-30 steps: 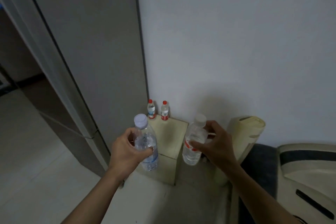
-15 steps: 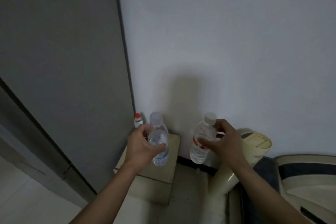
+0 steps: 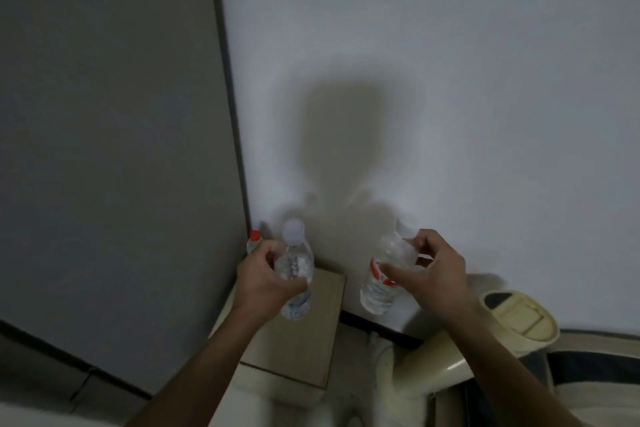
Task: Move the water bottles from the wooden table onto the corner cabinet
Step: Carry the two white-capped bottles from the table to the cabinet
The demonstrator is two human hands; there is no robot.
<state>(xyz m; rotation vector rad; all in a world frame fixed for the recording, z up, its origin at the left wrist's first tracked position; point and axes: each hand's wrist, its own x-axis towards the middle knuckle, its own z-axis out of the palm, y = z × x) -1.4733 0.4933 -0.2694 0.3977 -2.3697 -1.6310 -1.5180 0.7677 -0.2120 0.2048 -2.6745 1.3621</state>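
Observation:
My left hand (image 3: 265, 276) grips a clear water bottle with a white cap (image 3: 296, 272), held upright over the back part of the pale wooden corner cabinet (image 3: 311, 340). My right hand (image 3: 434, 274) grips a second clear bottle with a red-and-white label (image 3: 379, 288), tilted, in the air to the right of the cabinet and close to the wall. A small red-capped bottle (image 3: 254, 239) stands at the cabinet's back left corner, mostly hidden behind my left hand.
A grey panel (image 3: 114, 149) rises on the left of the cabinet and a white wall (image 3: 450, 80) stands behind it. A cream sofa armrest (image 3: 512, 315) sits at the right, with a dark gap between it and the cabinet.
I have come closer to the corner and the view has tilted up. Both hands with their bottles have moved forward toward the wall; the left bottle now hangs over the cabinet top.

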